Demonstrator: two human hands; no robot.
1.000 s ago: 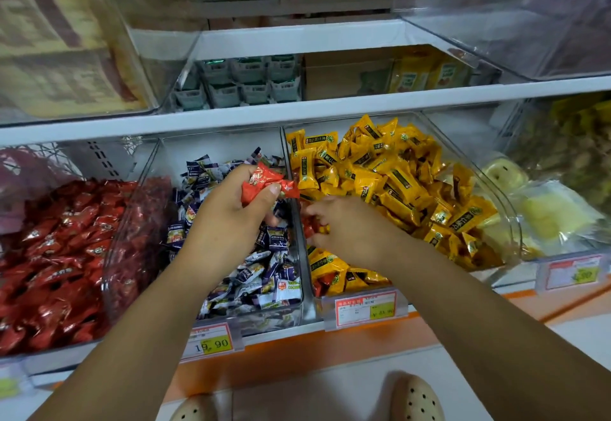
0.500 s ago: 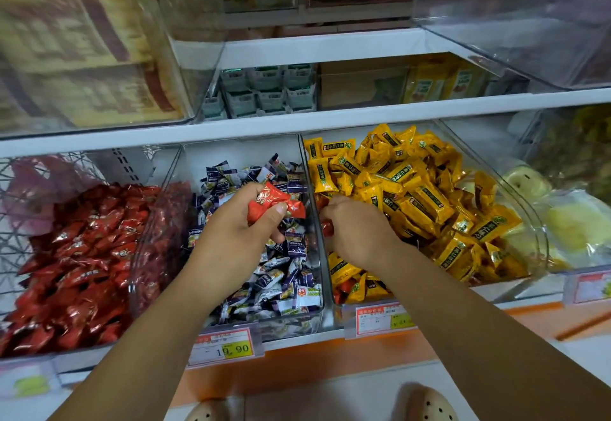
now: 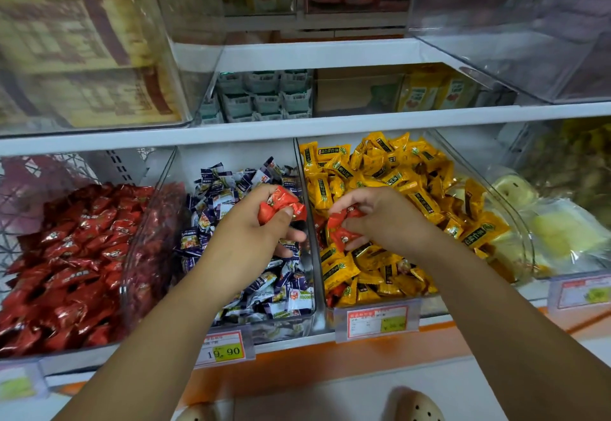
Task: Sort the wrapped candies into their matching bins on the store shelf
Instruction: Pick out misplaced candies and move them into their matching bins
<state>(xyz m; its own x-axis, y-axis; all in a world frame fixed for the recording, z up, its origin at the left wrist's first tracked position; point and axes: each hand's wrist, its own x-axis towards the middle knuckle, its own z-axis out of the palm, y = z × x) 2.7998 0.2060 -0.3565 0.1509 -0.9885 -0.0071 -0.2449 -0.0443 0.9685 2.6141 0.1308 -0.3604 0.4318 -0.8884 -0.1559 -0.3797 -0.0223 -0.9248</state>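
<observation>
fig. left to right, as i see it: red bin [image 3: 155,222], full; blue-and-white bin [image 3: 231,159], over which the left hand [image 3: 251,235] has its grip curled round a red candy bunch [image 3: 277,204]; yellow bin [image 3: 463,152], where the right hand [image 3: 386,218] has its grip pinching stray red candies [image 3: 344,233] just above the yellow pile.

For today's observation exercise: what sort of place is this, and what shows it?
Most likely a shop's sweets aisle: clear bins of wrapped candies sorted by colour, a price tag reading 19.90 below them, and packaged goods stacked above.
</observation>
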